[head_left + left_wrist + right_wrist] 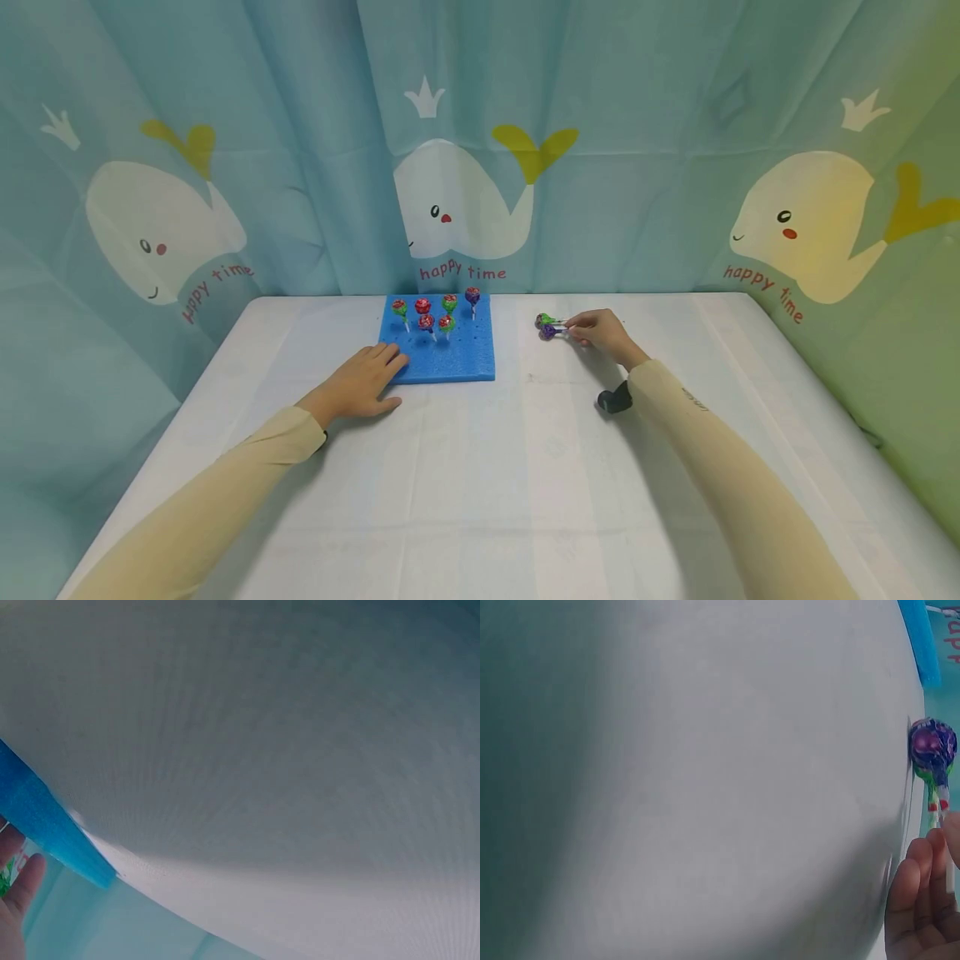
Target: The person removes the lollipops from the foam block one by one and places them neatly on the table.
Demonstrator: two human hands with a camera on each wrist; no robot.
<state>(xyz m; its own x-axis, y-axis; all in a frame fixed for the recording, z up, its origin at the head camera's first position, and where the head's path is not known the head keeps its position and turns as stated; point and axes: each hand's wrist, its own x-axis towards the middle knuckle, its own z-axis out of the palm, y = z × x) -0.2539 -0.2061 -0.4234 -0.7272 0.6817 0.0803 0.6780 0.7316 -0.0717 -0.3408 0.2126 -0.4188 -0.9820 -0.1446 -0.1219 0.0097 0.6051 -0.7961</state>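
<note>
A blue foam board lies at the far side of the table, with several wrapped lollipops standing upright in its back half. My left hand rests against the board's front left corner, fingers over the edge and thumb on the table. To the right of the board, my right hand pinches the stick of a purple lollipop between thumb and fingers. A green lollipop lies just behind the purple one, its stick also near the fingertips. In the left wrist view only part of the hand and board shows.
White cloth covers the table. A light-blue curtain with whale prints hangs right behind it. A black wrist-camera piece sits below my right wrist.
</note>
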